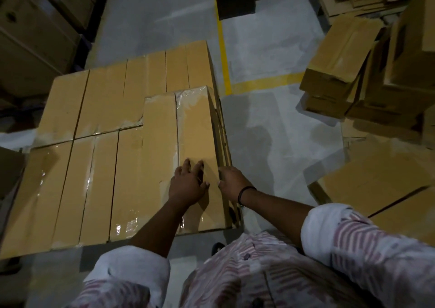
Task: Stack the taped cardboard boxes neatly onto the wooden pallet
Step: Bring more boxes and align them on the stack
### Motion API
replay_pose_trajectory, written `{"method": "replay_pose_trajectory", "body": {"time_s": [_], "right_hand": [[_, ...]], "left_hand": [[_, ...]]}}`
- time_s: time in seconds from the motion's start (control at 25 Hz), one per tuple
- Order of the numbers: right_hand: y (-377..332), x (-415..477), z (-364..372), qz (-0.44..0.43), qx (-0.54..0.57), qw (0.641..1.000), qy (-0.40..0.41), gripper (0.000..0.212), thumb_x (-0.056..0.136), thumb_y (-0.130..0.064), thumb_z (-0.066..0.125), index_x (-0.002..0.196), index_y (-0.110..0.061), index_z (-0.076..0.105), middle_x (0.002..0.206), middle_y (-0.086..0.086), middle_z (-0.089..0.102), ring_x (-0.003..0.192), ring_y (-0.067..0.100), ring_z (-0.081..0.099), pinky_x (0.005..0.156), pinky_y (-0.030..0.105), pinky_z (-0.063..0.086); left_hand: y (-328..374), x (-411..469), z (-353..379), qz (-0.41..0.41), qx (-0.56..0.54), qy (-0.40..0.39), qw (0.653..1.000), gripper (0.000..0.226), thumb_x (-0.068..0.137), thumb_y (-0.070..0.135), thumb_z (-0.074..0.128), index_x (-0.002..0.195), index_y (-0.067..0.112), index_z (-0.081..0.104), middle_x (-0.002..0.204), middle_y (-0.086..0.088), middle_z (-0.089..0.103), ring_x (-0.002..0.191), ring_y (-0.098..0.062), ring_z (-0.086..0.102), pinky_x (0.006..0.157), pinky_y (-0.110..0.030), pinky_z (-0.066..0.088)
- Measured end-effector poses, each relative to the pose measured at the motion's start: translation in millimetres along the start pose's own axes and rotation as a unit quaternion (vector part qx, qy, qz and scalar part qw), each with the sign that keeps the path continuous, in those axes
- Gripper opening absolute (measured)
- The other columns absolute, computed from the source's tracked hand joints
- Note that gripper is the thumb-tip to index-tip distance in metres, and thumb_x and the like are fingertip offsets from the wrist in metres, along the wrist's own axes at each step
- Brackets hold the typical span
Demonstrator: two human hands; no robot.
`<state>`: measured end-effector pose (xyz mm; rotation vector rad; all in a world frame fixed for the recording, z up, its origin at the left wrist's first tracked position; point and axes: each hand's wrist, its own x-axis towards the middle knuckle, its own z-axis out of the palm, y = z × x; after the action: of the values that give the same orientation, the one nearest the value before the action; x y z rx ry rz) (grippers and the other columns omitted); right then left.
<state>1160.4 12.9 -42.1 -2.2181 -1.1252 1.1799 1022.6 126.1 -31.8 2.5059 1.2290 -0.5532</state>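
Left hand (188,184) lies flat, fingers spread, on the top box (197,128). Right hand (231,183) hooks curled fingers over that box's right edge.

The box sits at the stack's right corner, touching its neighbour box (160,143). The wooden pallet is hidden beneath.

Step, as I judge it: squaring up. Press down with the left, nudge in with the right until the long side closes flush on the neighbour and the near end lines up with the lower layer (98,95). No overhang.

Count:
- Upper tier: two boxes.
- Lower layer: roughly nine tops, though tape seams blur the joints.
- Loose boxes (341,55) piled to the right: at least four.
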Motion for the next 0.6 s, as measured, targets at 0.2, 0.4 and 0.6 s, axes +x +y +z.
{"method": "replay_pose_trajectory", "body": {"time_s": [0.2, 0.4, 0.6], "right_hand": [[-10, -16, 23, -0.013, -0.034, 0.999, 0.018, 0.074, 0.101, -0.027, 0.055, 0.159, -0.014, 0.012, 0.166, 0.008, 0.008, 0.145, 0.028, 0.031, 0.117, 0.037, 0.034], [-4, -32, 45, 0.000, -0.033, 0.999, 0.021, 0.075, 0.100, -0.028, 0.056, 0.160, -0.023, 0.011, 0.166, 0.012, 0.006, 0.145, 0.031, 0.032, 0.116, 0.037, 0.034], [-9, -60, 72, -0.016, -0.096, 0.995, 0.038, 0.065, 0.099, -0.031, 0.056, 0.156, -0.026, 0.025, 0.166, 0.014, -0.005, 0.140, 0.034, 0.040, 0.112, 0.034, 0.038]], "left_hand": [[-32, -24, 11, -0.009, -0.005, 0.017, 1.000, 0.090, 0.091, 0.065, 0.060, 0.162, 0.038, 0.013, 0.170, -0.014, 0.007, 0.151, -0.045, 0.016, 0.118, -0.056, 0.028], [-82, -56, 21, -0.075, -0.034, 0.011, 0.997, 0.099, 0.080, 0.079, 0.061, 0.161, 0.042, 0.017, 0.170, -0.015, -0.001, 0.148, -0.057, 0.008, 0.119, -0.063, 0.019], [-108, -81, 29, -0.094, -0.106, 0.001, 0.990, 0.112, 0.070, 0.084, 0.068, 0.160, 0.046, 0.013, 0.169, -0.011, -0.017, 0.145, -0.062, 0.010, 0.113, -0.069, 0.027]]}}
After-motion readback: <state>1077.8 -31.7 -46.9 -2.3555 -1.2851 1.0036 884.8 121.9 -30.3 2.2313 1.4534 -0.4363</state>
